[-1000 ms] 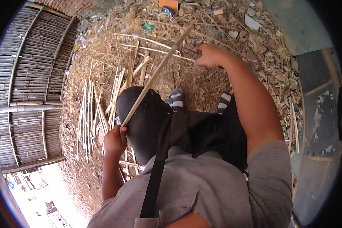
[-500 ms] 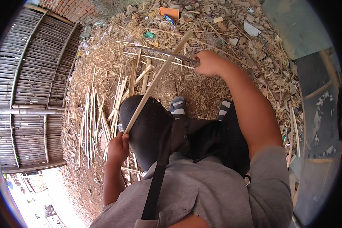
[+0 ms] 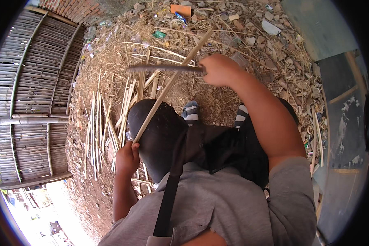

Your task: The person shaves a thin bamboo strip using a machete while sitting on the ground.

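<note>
My left hand (image 3: 127, 157) is closed around the near end of a long split bamboo strip (image 3: 162, 95). From there the strip slants over my left knee, away and to the right. My right hand (image 3: 218, 69) grips the handle of a long, narrow, dark-bladed knife (image 3: 156, 67). Its blade points left and crosses the strip toward the strip's far end. Whether the edge touches the bamboo I cannot tell. The blade looks slightly smeared by motion.
Several pale bamboo strips (image 3: 95, 133) lie on the ground left of my knee. Rubble (image 3: 270, 61) and dry straw spread beyond my sandalled feet. A bamboo-slat panel (image 3: 33, 74) stands at the left, grey sheets (image 3: 322, 30) at the right.
My right hand has brought the knife a little nearer and to the left, across the strip. The strip's far end has shifted slightly right; my left hand keeps its place.
</note>
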Action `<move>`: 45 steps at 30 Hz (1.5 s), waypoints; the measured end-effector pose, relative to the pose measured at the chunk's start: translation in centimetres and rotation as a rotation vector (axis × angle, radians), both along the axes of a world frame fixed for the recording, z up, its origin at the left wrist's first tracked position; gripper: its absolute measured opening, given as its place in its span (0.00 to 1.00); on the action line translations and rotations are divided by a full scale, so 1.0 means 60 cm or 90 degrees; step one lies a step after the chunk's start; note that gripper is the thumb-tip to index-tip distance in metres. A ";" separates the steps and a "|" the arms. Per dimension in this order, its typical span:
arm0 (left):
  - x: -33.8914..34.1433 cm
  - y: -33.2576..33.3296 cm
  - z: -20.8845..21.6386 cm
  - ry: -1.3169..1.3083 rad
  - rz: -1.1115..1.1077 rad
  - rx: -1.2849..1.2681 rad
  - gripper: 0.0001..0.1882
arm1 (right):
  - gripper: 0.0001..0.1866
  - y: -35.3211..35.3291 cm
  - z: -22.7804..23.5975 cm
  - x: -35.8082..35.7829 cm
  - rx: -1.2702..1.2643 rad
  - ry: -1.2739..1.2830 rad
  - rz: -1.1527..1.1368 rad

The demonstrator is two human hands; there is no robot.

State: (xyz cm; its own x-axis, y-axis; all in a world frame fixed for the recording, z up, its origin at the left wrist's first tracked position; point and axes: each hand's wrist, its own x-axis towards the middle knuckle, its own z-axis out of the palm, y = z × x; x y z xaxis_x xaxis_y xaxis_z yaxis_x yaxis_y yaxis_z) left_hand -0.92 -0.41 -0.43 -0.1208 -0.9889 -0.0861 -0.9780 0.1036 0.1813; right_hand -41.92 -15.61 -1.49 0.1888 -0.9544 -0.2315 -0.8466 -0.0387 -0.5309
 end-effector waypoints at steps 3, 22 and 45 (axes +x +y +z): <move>0.007 -0.006 -0.015 -0.008 -0.014 -0.023 0.19 | 0.20 -0.013 -0.042 -0.022 -0.051 -0.035 0.007; 0.011 -0.003 0.002 0.081 0.007 0.051 0.19 | 0.18 -0.031 -0.030 -0.083 -0.048 -0.106 -0.162; 0.015 -0.012 -0.004 0.060 -0.028 0.024 0.18 | 0.19 -0.048 -0.049 -0.097 -0.059 -0.098 -0.144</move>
State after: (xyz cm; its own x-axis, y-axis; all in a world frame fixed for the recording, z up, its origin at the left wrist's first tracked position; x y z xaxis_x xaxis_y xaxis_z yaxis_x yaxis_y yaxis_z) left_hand -0.02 -1.10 -0.68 -0.1726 -0.9788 -0.1102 -0.9512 0.1366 0.2766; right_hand -47.72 -18.50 -4.45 -0.0053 -0.9919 -0.1268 -0.7494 0.0879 -0.6563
